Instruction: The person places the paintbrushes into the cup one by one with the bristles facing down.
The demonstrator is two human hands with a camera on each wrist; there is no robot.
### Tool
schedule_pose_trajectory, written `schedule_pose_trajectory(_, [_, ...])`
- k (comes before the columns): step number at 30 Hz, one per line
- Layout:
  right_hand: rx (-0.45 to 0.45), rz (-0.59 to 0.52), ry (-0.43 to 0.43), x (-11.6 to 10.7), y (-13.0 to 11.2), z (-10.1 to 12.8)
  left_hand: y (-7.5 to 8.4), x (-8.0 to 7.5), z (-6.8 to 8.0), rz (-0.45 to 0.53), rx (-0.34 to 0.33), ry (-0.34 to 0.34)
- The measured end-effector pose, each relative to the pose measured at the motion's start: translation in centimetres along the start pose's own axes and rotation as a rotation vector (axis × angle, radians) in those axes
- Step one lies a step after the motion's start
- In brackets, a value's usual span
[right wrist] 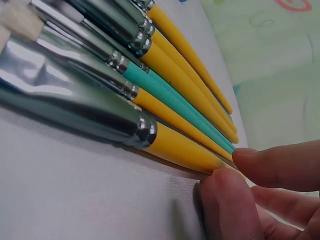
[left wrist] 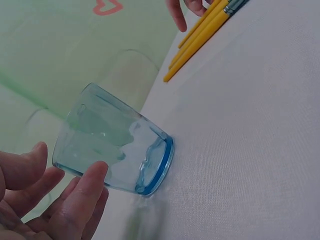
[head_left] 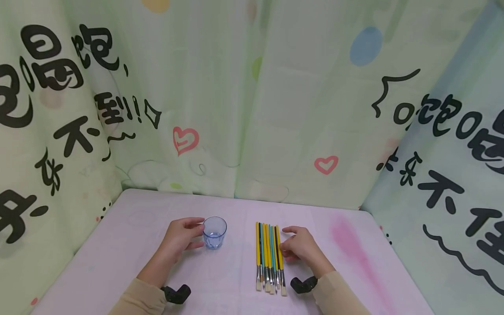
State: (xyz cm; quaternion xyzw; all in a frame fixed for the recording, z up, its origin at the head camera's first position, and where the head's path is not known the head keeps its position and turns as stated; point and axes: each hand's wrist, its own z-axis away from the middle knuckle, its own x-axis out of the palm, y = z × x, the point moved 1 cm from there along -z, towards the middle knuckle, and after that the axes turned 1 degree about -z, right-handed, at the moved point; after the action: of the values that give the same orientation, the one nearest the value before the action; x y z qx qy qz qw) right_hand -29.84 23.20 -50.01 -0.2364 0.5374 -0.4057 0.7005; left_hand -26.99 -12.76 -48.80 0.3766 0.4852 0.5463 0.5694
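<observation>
A clear bluish glass stands upright on the table. My left hand is at its left side, fingers apart and fingertips right at the wall; in the left wrist view the fingers overlap the lower edge of the glass. To the right, several paintbrushes with yellow, teal and dark handles lie side by side, bristles toward me. Beside the rightmost brush is my right hand. In the right wrist view its thumb and a finger are spread around the end of the nearest yellow handle.
A pale pinkish cloth covers the table, with a darker pink streak on its right side. Printed curtains enclose the back and both sides. A black strap-on device sits at each wrist.
</observation>
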Motion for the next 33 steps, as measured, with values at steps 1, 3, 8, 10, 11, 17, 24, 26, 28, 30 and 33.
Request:
schedule_pose_trajectory(1, [0.0,0.001,-0.002,0.0,0.0,0.0,0.0,0.0,-0.1,0.001,0.001,0.002])
schedule_pose_trajectory(3, [-0.001,0.008,-0.005,0.1,-0.1,-0.1,0.0,0.1,-0.2,0.003,0.003,0.007])
schedule_pose_trajectory(8, [-0.003,0.033,-0.01,0.2,-0.3,-0.1,-0.3,0.3,-0.7,0.008,0.012,0.02])
schedule_pose_trajectory(10, [-0.001,0.046,-0.01,0.3,-0.3,-0.1,-0.4,0.3,-0.8,0.011,0.017,0.023])
schedule_pose_trajectory(11, [0.004,0.048,-0.009,0.4,-0.3,-0.1,-0.5,0.3,-0.8,0.01,0.016,0.026])
schedule_pose_trajectory(17, [0.021,0.074,-0.006,0.4,-0.4,-0.6,-0.4,0.4,-0.9,0.007,0.015,0.024])
schedule_pose_trajectory(24, [0.039,0.125,-0.016,0.5,-0.8,-0.8,-0.4,0.5,-0.8,0.007,0.008,0.026])
schedule_pose_trajectory(26, [0.042,0.148,-0.021,0.4,-1.0,-0.6,-0.4,0.5,-0.9,0.006,0.003,0.029])
schedule_pose_trajectory(28, [0.032,0.182,-0.03,0.4,-1.2,-0.4,-0.4,0.5,-0.9,0.006,-0.002,0.032])
schedule_pose_trajectory(30, [0.021,0.216,-0.038,0.5,-1.3,-0.3,-0.4,0.6,-0.8,0.005,-0.006,0.034])
schedule_pose_trajectory(33, [0.001,0.253,-0.041,0.6,-1.5,-0.1,-0.4,0.6,-0.8,0.012,-0.005,0.036])
